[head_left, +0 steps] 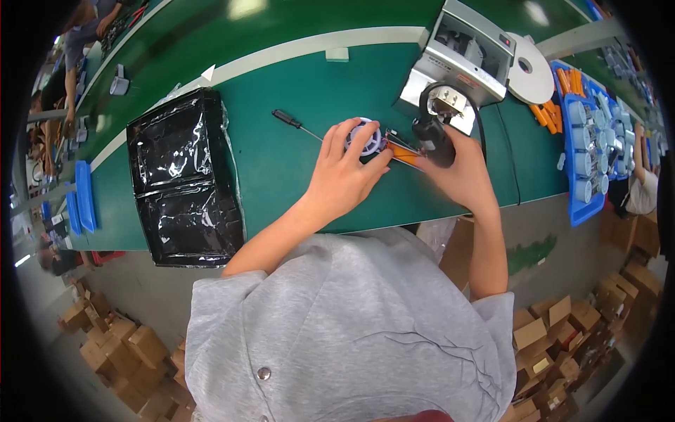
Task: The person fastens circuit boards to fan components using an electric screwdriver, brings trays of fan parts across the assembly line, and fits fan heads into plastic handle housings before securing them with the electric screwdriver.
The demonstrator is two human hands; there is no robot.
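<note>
My left hand [346, 169] is closed over a round white ring-shaped part [363, 137] on the green table. Just right of that part, an orange piece [406, 154] with small wires lies between my hands. My right hand [460, 169] grips a black cylindrical tool [436, 142], whose cable loops up in front of the metal machine. The tool's tip is hidden. To the left of my left hand lies a screwdriver [288, 119] with a black handle, its shaft pointing toward the ring.
A metal machine [467, 53] stands at the back right beside a white reel [531, 70]. Blue trays [587, 204] hold white cups, with orange parts [547, 116] nearby. Black plastic-wrapped trays [184, 176] lie at left. Cartons [133, 344] are on the floor; other people work at the far edges.
</note>
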